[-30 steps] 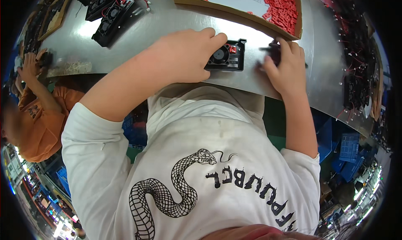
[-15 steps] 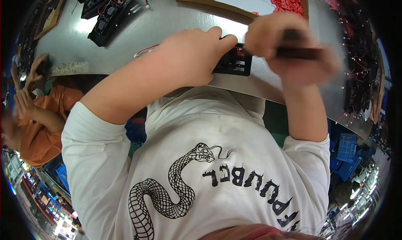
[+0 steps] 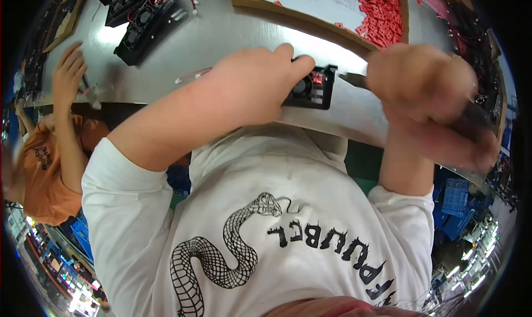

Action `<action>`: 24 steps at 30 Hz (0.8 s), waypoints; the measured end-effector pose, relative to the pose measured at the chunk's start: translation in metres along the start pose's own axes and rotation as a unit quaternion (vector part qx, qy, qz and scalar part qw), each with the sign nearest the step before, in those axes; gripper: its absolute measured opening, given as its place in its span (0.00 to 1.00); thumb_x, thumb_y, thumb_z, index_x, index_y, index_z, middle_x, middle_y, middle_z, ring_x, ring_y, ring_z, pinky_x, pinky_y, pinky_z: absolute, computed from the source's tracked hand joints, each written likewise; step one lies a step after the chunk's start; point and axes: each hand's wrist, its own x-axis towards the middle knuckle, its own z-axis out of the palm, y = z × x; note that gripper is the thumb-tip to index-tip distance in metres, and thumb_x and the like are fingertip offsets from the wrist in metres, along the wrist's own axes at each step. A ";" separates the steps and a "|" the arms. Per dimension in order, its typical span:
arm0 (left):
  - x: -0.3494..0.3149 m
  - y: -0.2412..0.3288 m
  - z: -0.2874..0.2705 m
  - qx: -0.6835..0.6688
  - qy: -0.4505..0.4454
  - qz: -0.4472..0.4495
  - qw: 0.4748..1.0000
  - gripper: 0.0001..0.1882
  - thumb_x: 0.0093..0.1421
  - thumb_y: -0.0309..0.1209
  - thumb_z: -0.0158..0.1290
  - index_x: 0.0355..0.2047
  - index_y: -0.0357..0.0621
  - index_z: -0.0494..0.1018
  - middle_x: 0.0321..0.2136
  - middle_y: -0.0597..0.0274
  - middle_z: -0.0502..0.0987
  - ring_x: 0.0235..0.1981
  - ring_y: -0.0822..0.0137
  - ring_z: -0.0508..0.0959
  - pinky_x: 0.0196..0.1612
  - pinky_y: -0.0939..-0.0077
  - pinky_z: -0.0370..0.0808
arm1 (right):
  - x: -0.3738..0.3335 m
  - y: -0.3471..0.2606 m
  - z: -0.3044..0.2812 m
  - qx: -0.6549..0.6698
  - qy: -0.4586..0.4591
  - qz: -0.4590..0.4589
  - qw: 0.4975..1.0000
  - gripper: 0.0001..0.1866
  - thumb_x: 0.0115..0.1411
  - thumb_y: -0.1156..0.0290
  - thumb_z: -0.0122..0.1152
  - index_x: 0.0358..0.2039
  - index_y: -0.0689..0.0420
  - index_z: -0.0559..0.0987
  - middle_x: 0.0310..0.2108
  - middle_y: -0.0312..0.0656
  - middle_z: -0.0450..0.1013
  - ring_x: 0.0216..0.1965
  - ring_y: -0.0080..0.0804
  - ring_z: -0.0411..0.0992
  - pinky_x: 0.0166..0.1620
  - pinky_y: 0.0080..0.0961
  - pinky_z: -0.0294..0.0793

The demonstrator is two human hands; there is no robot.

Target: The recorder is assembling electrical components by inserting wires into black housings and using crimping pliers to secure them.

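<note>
A black fan housing (image 3: pixel 323 98) lies at the table's near edge, with a small fan (image 3: pixel 302 88) and a red plastic piece (image 3: pixel 318 79) inside it. My left hand (image 3: pixel 257 81) is closed on the housing's left part and hides much of it. To the right, my right hand (image 3: pixel 424 87) is smeared by motion and wrapped round a dark pliers-like tool (image 3: pixel 354 80). The tool's narrow tip points at the housing's right end, a small gap away. Its dark handle end shows below the fingers.
Black fan assemblies (image 3: pixel 141 26) with wires lie at the far left. A cardboard tray (image 3: pixel 310 23) of red plastic pieces (image 3: pixel 382 18) and paper stands at the back. More wired parts line the right edge. At the left, a co-worker's hand (image 3: pixel 69 76) reaches over the table.
My right hand has moved right and nearer to me with the tool, away from above the housing. The housing has shifted slightly nearer. At the left, the co-worker's arm has risen over the table.
</note>
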 end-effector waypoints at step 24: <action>0.005 0.006 -0.004 -0.006 0.008 0.002 1.000 0.22 0.54 0.25 0.59 0.50 0.44 0.69 0.41 0.44 0.75 0.39 0.43 0.82 0.41 0.51 0.79 | -0.001 0.011 -0.014 -0.035 -0.018 0.038 0.999 0.39 0.56 0.29 0.50 0.30 0.60 0.73 0.25 0.42 0.68 0.26 0.36 0.66 0.32 0.29 0.64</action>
